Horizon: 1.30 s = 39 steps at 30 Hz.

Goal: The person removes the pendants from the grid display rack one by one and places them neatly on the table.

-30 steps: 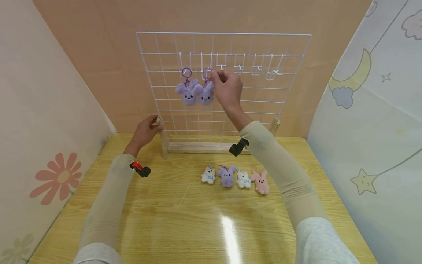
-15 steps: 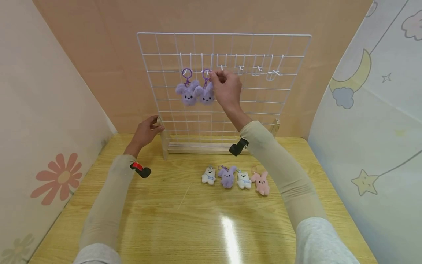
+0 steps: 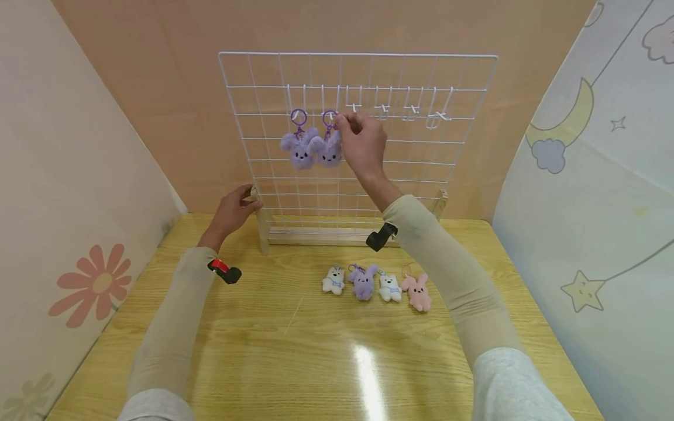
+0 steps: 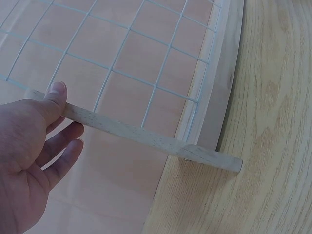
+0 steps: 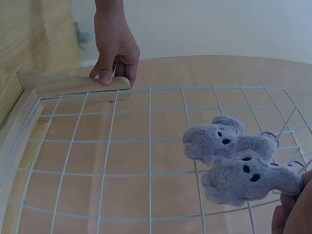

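My right hand (image 3: 364, 140) pinches at the purple ring of a fluffy purple bunny keychain (image 3: 329, 154), which hangs at the second hook from the left on a white wire grid rack (image 3: 358, 54). Close on its left, a matching purple bunny keychain (image 3: 301, 154) hangs from the first hook by its own ring. In the right wrist view the two plush bunnies (image 5: 246, 178) overlap, and only part of my right hand shows at the edge. Low at the rack's left side, my left hand (image 3: 231, 211) grips the wooden upright (image 4: 146, 137) between thumb and fingers.
Several bare white hooks (image 3: 383, 109) continue rightward along the grid. On the wooden table (image 3: 295, 362) before the rack lie a white bear keychain (image 3: 334, 282), a purple bunny (image 3: 363, 283), another white bear (image 3: 390, 289) and a pink bunny (image 3: 418, 293). Patterned walls (image 3: 568, 222) flank the table.
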Tool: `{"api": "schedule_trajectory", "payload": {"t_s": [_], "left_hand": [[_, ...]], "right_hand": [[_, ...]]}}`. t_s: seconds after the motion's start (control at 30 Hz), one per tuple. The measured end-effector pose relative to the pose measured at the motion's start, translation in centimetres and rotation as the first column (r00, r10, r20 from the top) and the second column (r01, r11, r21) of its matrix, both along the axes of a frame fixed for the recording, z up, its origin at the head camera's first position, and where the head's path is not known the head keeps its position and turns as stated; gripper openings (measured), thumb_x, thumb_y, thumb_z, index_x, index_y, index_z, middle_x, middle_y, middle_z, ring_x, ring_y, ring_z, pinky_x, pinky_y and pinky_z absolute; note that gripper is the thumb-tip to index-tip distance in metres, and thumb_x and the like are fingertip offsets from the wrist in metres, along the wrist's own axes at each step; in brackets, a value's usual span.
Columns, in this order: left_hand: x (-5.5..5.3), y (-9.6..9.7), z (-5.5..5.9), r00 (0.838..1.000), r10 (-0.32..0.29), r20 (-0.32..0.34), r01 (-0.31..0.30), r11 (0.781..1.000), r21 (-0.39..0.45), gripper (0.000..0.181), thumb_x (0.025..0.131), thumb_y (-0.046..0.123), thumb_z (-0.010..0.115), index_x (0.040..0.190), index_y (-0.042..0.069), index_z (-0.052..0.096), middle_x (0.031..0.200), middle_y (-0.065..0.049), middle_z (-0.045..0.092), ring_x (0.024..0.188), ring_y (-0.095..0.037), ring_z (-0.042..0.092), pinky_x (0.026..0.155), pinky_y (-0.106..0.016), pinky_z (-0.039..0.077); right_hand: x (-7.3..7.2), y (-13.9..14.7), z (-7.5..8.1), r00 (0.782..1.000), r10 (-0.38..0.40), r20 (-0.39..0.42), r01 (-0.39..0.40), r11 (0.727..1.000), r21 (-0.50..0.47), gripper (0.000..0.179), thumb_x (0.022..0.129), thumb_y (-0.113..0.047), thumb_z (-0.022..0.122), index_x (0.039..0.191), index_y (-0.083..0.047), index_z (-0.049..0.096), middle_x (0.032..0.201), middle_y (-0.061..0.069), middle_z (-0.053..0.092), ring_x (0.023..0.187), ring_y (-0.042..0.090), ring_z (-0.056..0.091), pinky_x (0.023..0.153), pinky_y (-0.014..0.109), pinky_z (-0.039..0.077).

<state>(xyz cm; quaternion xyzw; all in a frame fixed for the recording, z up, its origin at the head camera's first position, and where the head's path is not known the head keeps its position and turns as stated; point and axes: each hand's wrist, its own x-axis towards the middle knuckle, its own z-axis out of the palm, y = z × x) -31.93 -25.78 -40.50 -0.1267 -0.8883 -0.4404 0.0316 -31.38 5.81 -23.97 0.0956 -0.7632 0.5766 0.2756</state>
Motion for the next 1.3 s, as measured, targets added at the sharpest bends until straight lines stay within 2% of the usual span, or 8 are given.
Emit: {"api": "schedule_trajectory", "payload": {"t_s": [0.7,1.13,1.3], "left_hand": [[-0.2,-0.1,-0.1,1.0,-0.01,-0.011,0.01,1.0,0.004,0.064,0.106,0.026,0.06,0.159,0.002,0.032,0.158,-0.022,0.041,0.132,-0.044,0.055,0.103,-0.059,0.05],[-0.4,-0.2,-0.3,1.0,-0.003,-0.004,0.003,1.0,0.015,0.065,0.106,0.027,0.06,0.159,0.003,0.033,0.159,-0.022,0.039,0.132,-0.043,0.055,0.103,-0.058,0.05],[-0.3,-0.1,-0.3,1.0,0.003,-0.004,-0.003,1.0,0.004,0.065,0.106,0.027,0.06,0.159,0.002,0.032,0.159,-0.022,0.04,0.131,-0.043,0.056,0.103,-0.058,0.05]], "right_hand": [[2.1,0.6,0.0,0.998,0.036,-0.051,-0.037,0.999,-0.022,0.021,0.1,-0.02,0.07,0.106,-0.001,0.077,0.098,0.011,0.075,0.079,0.011,0.065,0.076,0.021,0.055],[3.5,1.2,-0.4,0.985,0.098,-0.143,-0.096,0.995,0.019,0.019,0.101,-0.017,0.068,0.098,0.0,0.075,0.093,0.009,0.074,0.08,0.014,0.068,0.072,0.024,0.058],[4.2,1.4,-1.1,0.985,0.12,-0.121,-0.116,0.992,0.04,0.02,0.102,-0.02,0.068,0.099,-0.001,0.076,0.093,0.009,0.075,0.079,0.014,0.067,0.069,0.022,0.057]]}}
